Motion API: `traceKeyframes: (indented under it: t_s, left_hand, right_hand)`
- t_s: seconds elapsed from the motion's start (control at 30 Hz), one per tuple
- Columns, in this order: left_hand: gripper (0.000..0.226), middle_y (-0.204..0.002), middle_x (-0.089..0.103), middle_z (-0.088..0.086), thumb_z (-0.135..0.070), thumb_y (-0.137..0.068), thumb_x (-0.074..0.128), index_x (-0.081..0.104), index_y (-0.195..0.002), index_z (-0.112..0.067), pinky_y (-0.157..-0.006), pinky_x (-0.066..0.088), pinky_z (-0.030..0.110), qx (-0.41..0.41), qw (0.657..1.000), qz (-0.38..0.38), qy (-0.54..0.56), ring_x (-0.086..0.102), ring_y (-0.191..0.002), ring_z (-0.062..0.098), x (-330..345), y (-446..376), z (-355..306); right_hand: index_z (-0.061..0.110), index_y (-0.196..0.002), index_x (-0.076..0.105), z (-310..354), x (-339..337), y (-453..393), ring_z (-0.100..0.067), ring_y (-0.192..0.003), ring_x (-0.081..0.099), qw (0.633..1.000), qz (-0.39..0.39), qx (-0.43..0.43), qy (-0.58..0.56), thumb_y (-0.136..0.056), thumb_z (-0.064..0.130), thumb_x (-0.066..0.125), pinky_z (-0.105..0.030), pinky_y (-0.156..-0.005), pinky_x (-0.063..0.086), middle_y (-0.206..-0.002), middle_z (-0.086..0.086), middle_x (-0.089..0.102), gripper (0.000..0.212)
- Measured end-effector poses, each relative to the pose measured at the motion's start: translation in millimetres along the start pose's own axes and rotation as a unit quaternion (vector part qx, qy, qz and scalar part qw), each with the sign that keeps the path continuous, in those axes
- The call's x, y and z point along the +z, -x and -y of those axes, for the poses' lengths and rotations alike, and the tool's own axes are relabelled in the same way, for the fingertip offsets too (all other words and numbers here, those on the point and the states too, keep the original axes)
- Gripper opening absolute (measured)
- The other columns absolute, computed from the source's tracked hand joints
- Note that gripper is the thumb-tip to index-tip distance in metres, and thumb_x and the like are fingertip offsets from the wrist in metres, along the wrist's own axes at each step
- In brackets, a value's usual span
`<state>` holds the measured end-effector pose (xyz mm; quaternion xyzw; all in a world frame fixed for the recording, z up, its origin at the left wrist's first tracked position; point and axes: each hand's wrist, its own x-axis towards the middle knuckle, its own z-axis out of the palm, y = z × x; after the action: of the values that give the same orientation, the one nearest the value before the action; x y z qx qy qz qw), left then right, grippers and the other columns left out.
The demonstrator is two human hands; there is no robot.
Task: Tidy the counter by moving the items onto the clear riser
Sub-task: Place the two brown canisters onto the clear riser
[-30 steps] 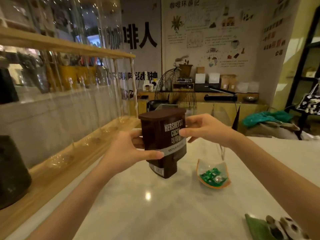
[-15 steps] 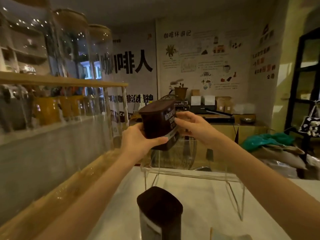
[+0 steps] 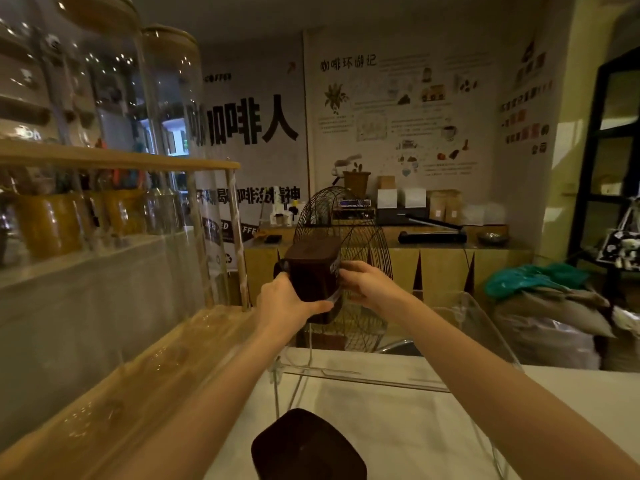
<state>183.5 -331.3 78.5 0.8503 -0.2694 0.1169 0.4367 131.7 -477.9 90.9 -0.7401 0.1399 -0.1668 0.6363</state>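
A dark brown cocoa tub (image 3: 313, 271) is gripped between both hands at the far left part of the clear riser (image 3: 374, 377). My left hand (image 3: 282, 301) wraps its left side and my right hand (image 3: 363, 284) presses its right side. The tub's base sits at about the level of the riser's top; whether it rests on it I cannot tell. A second brown cocoa tub (image 3: 308, 448) stands on the white counter (image 3: 398, 427) in front of the riser, only its lid showing at the bottom edge.
A long wooden shelf unit (image 3: 114, 386) with tall glass jars (image 3: 166, 133) runs along the left. Behind the riser stands a wire fan cage (image 3: 346, 216). A green bag on sacks (image 3: 533, 275) lies at the right, beyond the counter.
Both hands carried the cocoa tub up off the counter and away from me, lowering it toward the riser's top. The view tilted up; the candy dish has left the frame.
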Motion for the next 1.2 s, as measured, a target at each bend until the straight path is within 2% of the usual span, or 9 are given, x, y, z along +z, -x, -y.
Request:
traceKeyframes:
  t_s: [0.1,0.23,0.4,0.53,0.73,0.97,1.13,1.2]
  left_hand:
    - [0.076,-0.110,0.068,0.008,-0.049,-0.050,0.080,0.055,-0.110,-0.010,-0.079,0.056,0.040,-0.005,1.000,-0.003,-0.019,0.062,-0.101,0.024,7.9,-2.8,4.5]
    - [0.073,-0.109,0.067,0.009,-0.049,-0.053,0.079,0.055,-0.109,-0.009,-0.078,0.056,0.039,-0.007,0.999,-0.004,-0.042,0.062,-0.100,0.025,12.5,-3.3,9.1]
    - [0.070,-0.108,0.068,0.009,-0.049,-0.055,0.079,0.057,-0.109,-0.010,-0.079,0.056,0.041,-0.007,0.999,-0.013,-0.043,0.063,-0.098,0.026,11.9,-2.8,9.9]
    - [0.071,-0.107,0.068,0.008,-0.051,-0.054,0.078,0.056,-0.110,-0.013,-0.079,0.057,0.043,-0.007,0.999,-0.010,-0.043,0.064,-0.097,0.025,11.7,-3.1,10.8]
    - [0.070,-0.111,0.065,0.010,-0.048,-0.057,0.078,0.053,-0.112,-0.012,-0.082,0.055,0.043,-0.011,0.999,0.006,-0.051,0.061,-0.102,0.026,10.1,-6.2,7.5]
    - [0.075,-0.117,0.062,0.012,-0.052,-0.061,0.073,0.048,-0.118,-0.009,-0.081,0.052,0.038,-0.001,0.995,0.050,-0.084,0.058,-0.107,0.028,4.8,-8.2,3.5]
    - [0.074,-0.123,0.055,0.016,-0.057,-0.075,0.056,0.038,-0.125,-0.005,-0.077,0.049,0.038,-0.009,0.987,0.103,-0.126,0.055,-0.108,0.030,-9.6,1.6,-1.3]
    - [0.073,-0.133,0.048,0.020,-0.054,-0.082,0.047,0.029,-0.133,-0.004,-0.088,0.046,0.042,0.000,0.979,0.099,-0.177,0.048,-0.118,0.033,-19.8,12.1,-2.5]
  right_hand:
    - [0.007,-0.135,0.037,-5.8,3.1,-2.8,-0.026,-0.127,0.045,1.000,-0.020,0.010,-0.001,-0.094,0.019,0.046,-0.037,-0.103,0.039,-0.140,-0.011,0.045,0.044]
    - [0.012,-0.135,0.036,-12.4,3.8,-5.2,-0.026,-0.131,0.041,1.000,-0.008,0.024,0.020,-0.094,0.020,0.046,-0.042,-0.111,0.033,-0.143,-0.010,0.042,0.043]
    - [0.015,-0.140,0.031,-9.5,4.8,1.2,-0.025,-0.133,0.039,0.998,0.046,0.027,0.029,-0.094,0.011,0.045,-0.037,-0.107,0.031,-0.144,-0.010,0.041,0.048]
    - [0.016,-0.143,0.027,-11.5,5.0,5.0,-0.025,-0.131,0.041,0.997,0.048,0.006,0.064,-0.093,0.010,0.046,-0.036,-0.107,0.032,-0.142,-0.010,0.044,0.054]
    - [0.008,-0.130,0.046,-15.1,1.1,3.5,-0.026,-0.119,0.053,0.988,-0.012,-0.041,0.151,-0.088,0.013,0.054,-0.044,-0.104,0.043,-0.131,-0.014,0.055,0.043]
    - [0.009,-0.129,0.048,-10.5,-2.8,31.8,-0.023,-0.118,0.052,0.971,0.025,-0.077,0.224,-0.089,0.015,0.053,-0.033,-0.098,0.043,-0.130,-0.011,0.056,0.041]
    - [0.016,-0.127,0.049,-1.6,-11.7,81.6,-0.015,-0.115,0.053,0.952,0.032,-0.112,0.283,-0.089,0.022,0.054,-0.027,-0.093,0.044,-0.127,-0.003,0.057,0.038]
    - [0.018,-0.122,0.052,-0.2,-14.0,110.1,-0.012,-0.105,0.058,0.936,0.023,-0.143,0.320,-0.089,0.022,0.053,-0.027,-0.091,0.049,-0.116,0.001,0.061,0.033]
